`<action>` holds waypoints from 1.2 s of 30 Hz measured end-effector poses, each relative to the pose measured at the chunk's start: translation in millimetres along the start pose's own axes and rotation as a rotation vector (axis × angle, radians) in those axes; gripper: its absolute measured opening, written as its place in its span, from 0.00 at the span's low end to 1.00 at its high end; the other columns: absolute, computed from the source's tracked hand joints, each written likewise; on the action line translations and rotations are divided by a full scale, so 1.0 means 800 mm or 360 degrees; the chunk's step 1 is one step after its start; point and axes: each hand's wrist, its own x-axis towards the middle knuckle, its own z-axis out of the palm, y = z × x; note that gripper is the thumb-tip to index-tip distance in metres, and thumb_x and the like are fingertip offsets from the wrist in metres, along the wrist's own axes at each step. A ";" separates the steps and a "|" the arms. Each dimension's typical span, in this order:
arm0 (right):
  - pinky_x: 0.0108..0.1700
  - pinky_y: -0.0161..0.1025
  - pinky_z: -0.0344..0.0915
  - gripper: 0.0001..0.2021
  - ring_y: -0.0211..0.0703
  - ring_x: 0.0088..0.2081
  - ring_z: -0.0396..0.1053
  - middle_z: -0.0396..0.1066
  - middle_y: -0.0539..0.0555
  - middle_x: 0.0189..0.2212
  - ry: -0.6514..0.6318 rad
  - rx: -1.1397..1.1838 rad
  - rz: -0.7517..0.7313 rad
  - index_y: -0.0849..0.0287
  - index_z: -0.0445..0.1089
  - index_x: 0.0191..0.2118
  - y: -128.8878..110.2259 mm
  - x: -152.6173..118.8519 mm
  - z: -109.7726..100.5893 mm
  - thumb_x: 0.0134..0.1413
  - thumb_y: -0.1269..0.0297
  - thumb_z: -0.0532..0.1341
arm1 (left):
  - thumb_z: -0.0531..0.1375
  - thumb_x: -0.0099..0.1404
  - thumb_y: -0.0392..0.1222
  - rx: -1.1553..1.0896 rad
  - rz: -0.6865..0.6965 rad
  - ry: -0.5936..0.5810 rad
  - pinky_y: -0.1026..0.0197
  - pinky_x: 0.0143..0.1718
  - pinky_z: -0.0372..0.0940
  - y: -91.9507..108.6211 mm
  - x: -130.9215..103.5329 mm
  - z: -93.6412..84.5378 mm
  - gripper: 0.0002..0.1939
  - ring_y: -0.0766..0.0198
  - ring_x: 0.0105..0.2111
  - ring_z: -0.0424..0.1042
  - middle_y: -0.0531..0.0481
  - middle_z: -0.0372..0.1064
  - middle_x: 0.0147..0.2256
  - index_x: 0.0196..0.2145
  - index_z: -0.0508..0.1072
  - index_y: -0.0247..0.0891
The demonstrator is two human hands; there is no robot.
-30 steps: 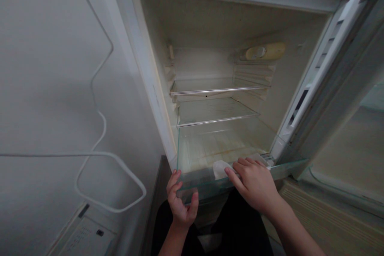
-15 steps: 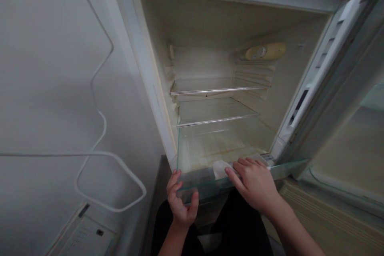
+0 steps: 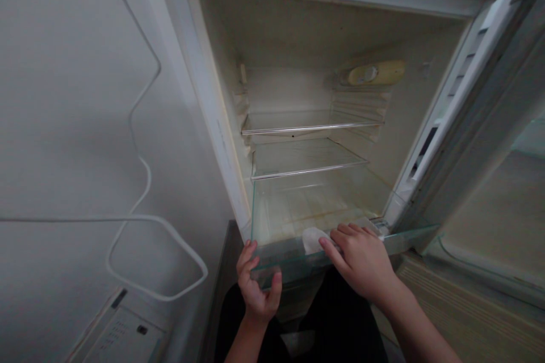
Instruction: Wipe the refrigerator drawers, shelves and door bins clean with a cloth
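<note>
A glass panel (image 3: 293, 264) with greenish edges lies across the front of an open fridge compartment. My left hand (image 3: 259, 286) grips its front left corner, fingers on the left edge and thumb at the front. Farther right, my right hand (image 3: 361, 255) presses a white cloth or tissue (image 3: 313, 240) against the glass near the front edge. The cloth sticks out to the left of the thumb, and the rest is hidden under the palm.
Two glass shelves (image 3: 310, 171) sit inside the fridge, with a yellowed dial housing (image 3: 377, 72) at the upper right. The open door (image 3: 481, 125) stands on the right. A white cable (image 3: 147, 181) hangs along the left wall. My legs are below the panel.
</note>
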 end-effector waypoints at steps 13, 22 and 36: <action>0.40 0.43 0.50 0.25 0.47 0.37 0.70 0.74 0.54 0.31 0.0020 0.0017 0.0002 0.56 0.74 0.31 -0.001 0.000 -0.001 0.73 0.49 0.48 | 0.64 0.60 0.38 0.0050 -0.0036 -0.0005 0.35 0.62 0.61 -0.005 -0.003 0.000 0.26 0.45 0.64 0.64 0.35 0.64 0.60 0.55 0.63 0.40; 0.40 0.43 0.50 0.25 0.47 0.37 0.70 0.74 0.54 0.31 0.0031 0.0012 -0.0002 0.56 0.73 0.30 -0.001 0.000 -0.002 0.73 0.49 0.48 | 0.65 0.60 0.37 0.0027 -0.0019 0.0001 0.35 0.62 0.61 -0.002 -0.001 0.000 0.26 0.45 0.64 0.64 0.35 0.64 0.60 0.55 0.63 0.40; 0.40 0.44 0.50 0.25 0.48 0.37 0.71 0.73 0.53 0.31 0.0025 0.0002 0.0001 0.55 0.73 0.31 -0.001 0.000 0.001 0.73 0.49 0.48 | 0.65 0.61 0.40 0.0062 -0.0046 0.0003 0.35 0.61 0.63 -0.002 0.000 0.000 0.25 0.45 0.62 0.66 0.36 0.65 0.59 0.54 0.63 0.40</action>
